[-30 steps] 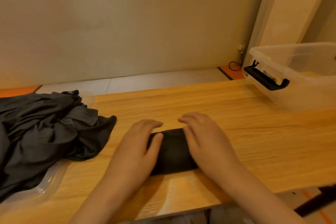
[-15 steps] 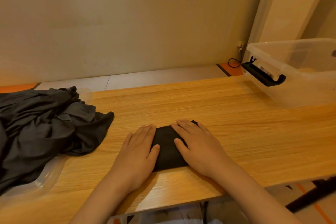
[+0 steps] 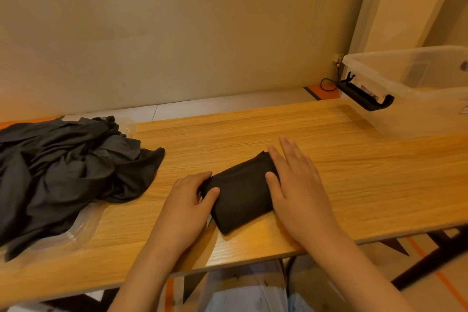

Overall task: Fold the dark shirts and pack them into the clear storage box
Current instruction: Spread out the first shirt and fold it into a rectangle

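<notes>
1. Wood-grain tabletop (image 3: 253, 124) runs along a plain beige wall. A folded shirt (image 3: 240, 192), a compact dark rectangle, lies near its front edge and serves as the landmark below.
2. Left of the folded shirt and a little apart from it sits a pile of dark shirts (image 3: 63, 172), crumpled and unfolded, resting on a clear plastic sheet (image 3: 83, 225) that may be a lid.
3. Well to the right of the folded shirt and farther back stands the clear storage box (image 3: 405, 114), open-topped, with a black handle (image 3: 364, 99) on its near end. What it holds is hard to tell.
4. At the folded shirt's left end, the left hand (image 3: 184, 208) curls its fingers and thumb round the edge, pinching the cloth.
5. At its right end, the right hand (image 3: 298, 190) lies spread and flat, fingers straight, thumb resting on the fabric.
6. Judged step: folding of this shirt looks finished, and the hands are gathering it for the lift.
7. The next move likely calls for both hands clasping the bundle so its layers stay together, then carrying it rightward and lowering it over the box's rim.
</notes>
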The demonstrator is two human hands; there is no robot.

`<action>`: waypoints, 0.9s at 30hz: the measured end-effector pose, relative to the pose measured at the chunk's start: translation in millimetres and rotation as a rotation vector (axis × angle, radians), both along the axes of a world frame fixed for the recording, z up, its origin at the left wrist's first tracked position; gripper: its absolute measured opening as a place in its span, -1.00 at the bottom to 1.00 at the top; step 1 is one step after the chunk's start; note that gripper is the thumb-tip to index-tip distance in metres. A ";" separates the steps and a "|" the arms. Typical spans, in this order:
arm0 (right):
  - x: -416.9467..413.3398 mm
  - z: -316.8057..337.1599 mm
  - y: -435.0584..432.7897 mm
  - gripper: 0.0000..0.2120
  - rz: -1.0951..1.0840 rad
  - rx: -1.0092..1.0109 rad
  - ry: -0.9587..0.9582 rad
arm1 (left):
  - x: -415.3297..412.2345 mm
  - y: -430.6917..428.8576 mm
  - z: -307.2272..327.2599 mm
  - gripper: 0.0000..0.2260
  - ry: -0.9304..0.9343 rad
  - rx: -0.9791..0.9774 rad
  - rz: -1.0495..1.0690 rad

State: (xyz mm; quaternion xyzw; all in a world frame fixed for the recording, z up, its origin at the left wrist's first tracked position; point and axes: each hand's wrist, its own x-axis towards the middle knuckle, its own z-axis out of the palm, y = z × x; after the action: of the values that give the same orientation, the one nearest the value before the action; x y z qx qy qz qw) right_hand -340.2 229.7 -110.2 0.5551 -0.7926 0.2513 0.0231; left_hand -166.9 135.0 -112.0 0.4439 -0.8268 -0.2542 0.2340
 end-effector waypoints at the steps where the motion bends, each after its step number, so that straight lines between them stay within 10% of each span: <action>1: 11.0 -4.1 6.5 -0.50 -0.004 -0.009 0.031 | 0.6 5.1 -0.1 -0.61 0.006 -0.019 0.027; 9: 32.5 -10.3 40.9 -0.10 0.126 0.222 -0.056 | 5.8 46.9 1.6 -0.69 0.002 0.019 -0.061; 13: -16.3 -1.3 46.1 -0.17 0.262 0.331 0.033 | 13.7 50.1 7.4 -0.70 0.054 0.175 -0.138; 20: 3.2 10.6 48.1 -0.21 0.198 0.206 0.163 | -6.0 28.1 10.5 -0.36 -0.158 -0.174 -0.445; 27: 38.7 -27.3 46.0 -0.44 0.152 0.301 0.113 | -22.8 -13.6 -2.5 -0.46 -0.403 -0.390 -0.631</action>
State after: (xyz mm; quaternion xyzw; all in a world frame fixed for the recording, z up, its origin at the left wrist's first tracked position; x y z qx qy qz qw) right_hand -301.5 275.6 -137.6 0.6238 -0.7745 0.0996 -0.0348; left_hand -189.7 121.4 -114.5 0.1572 -0.9840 -0.0603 0.0579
